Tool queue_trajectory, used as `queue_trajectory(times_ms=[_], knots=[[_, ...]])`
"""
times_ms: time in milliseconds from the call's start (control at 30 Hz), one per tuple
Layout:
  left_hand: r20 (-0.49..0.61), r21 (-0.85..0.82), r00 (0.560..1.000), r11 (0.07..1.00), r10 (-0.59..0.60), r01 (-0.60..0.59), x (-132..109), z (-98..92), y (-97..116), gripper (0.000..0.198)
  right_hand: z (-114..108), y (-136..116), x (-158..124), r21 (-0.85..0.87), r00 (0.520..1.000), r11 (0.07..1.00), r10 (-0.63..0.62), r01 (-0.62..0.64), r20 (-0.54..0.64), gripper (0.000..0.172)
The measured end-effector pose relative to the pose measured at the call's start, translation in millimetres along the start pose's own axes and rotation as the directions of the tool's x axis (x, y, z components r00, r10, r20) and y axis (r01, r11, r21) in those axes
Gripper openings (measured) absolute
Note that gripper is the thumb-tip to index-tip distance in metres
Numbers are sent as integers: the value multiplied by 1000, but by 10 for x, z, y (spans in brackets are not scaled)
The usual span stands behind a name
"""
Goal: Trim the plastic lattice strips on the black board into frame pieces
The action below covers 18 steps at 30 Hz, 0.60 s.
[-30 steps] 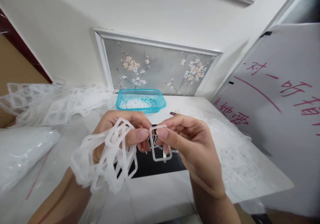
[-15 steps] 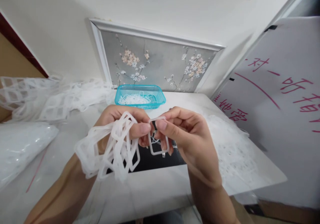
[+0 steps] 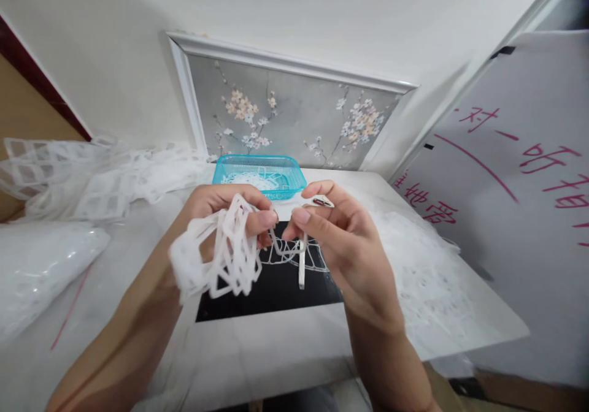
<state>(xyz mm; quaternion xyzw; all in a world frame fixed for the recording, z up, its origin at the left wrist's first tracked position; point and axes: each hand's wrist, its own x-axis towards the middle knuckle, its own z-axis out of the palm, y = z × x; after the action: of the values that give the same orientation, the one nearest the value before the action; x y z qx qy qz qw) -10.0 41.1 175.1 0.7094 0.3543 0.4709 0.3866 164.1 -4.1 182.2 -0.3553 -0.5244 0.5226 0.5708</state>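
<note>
My left hand [image 3: 216,206] is closed round a bunch of linked translucent white square frames [image 3: 221,259] that hang over its fingers. My right hand [image 3: 340,240] pinches a single white square frame [image 3: 301,262], seen edge-on, just right of the bunch. Both thumbs nearly meet above a black mat [image 3: 271,286] on the white table [image 3: 285,350]. Thin white trimmings [image 3: 294,254] lie on the mat below my fingers.
A turquoise basket [image 3: 259,176] with white scraps stands at the table's back. Sheets of joined white frames [image 3: 92,176] pile at the left, with a plastic bag [image 3: 37,271] nearer. White scraps [image 3: 423,265] cover the right side. A board with red writing [image 3: 515,173] leans at right.
The single frame has turned from face-on to edge-on in my right hand. Both hands rose slightly and the bunch in my left hand gathered closer.
</note>
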Motion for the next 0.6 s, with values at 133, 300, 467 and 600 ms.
queue_trajectory(times_ms=[133,300,467,600], knots=[[56,-52,997,997,-56,59,11,-118,4,18,26,15,-23,-92,998,994,-64,65,11,37],[-34,238,999,971,13,-5,-61,-82,38,7,115,101,-109,-328,986,933,-107,144,127,102],[-92,454,987,888,128,-73,-71,-91,68,14,261,288,-88,-500,955,830,-296,246,-21,98],[13,305,999,951,-49,43,-64,-158,86,17,279,359,-11,-376,955,885,-295,276,5,68]])
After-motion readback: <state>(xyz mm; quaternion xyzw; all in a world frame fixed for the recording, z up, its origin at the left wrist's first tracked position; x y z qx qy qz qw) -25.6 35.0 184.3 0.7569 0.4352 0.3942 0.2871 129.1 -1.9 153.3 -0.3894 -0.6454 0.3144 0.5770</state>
